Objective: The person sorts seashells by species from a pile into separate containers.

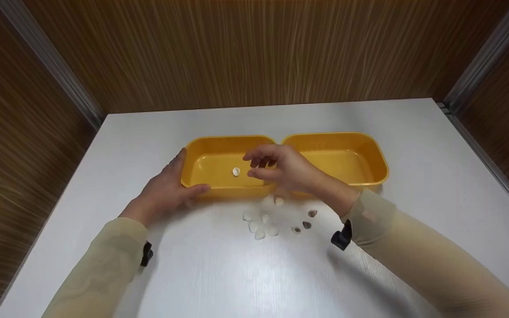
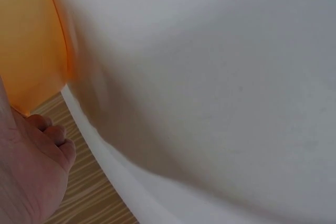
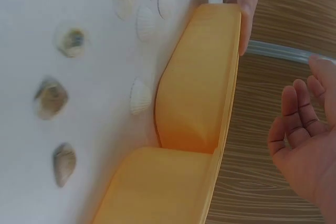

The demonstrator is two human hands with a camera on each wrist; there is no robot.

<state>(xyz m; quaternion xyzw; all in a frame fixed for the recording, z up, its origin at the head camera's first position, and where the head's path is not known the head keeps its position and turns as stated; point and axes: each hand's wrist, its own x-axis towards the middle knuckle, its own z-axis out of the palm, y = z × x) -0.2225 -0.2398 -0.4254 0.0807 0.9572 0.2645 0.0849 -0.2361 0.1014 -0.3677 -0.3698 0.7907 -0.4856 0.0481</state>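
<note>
My left hand (image 1: 166, 190) holds the left yellow plastic bin (image 1: 237, 192) at its near left corner, thumb over the front rim and fingers along the side. One white seashell (image 1: 236, 171) lies on that bin's floor. Above the same bin, near its right end, hovers my right hand (image 1: 283, 165); its fingers are loosely bent and nothing shows between them, also in the right wrist view. In front of the bins, several white shells (image 1: 260, 233) lie in a loose group. Just right of them are brownish shells (image 1: 307, 225).
A second yellow bin (image 1: 380, 170) stands against the right end of the first, with no shells visible inside. Both bins sit on a white table (image 1: 237, 282). Wood-grain panels (image 1: 254, 53) enclose the back and sides.
</note>
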